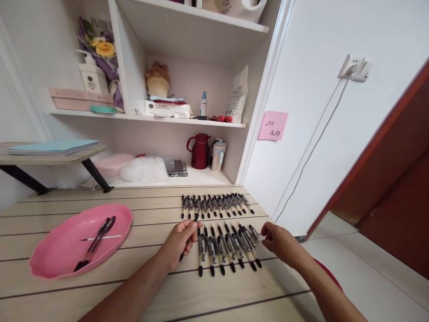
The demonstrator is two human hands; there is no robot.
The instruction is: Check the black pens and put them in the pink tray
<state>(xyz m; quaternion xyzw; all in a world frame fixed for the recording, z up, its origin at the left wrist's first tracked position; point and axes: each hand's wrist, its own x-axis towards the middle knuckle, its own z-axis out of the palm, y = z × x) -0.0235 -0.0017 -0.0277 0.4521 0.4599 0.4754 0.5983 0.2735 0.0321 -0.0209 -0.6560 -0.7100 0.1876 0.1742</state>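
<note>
My left hand (179,241) is closed around a black pen (196,217), whose ends stick out above and below the fingers. Just right of it lies a front row of black-capped clear pens (221,250), side by side with separate caps between them. My right hand (278,241) hovers by the right end of that row, fingers curled in; whether anything is in them is hidden. Behind, a second row of similar pens (214,205) stretches across the table. On the left, a pink tray (43,257) holds two dark pens (97,243) and a thin white refill (112,236).
The slatted wooden table (150,286) meets a white shelf unit at the back. A red jug (200,152) and a light cup (218,155) stand on its lowest level. A small raised stand (73,158) carries blue paper at left. The wall is at right.
</note>
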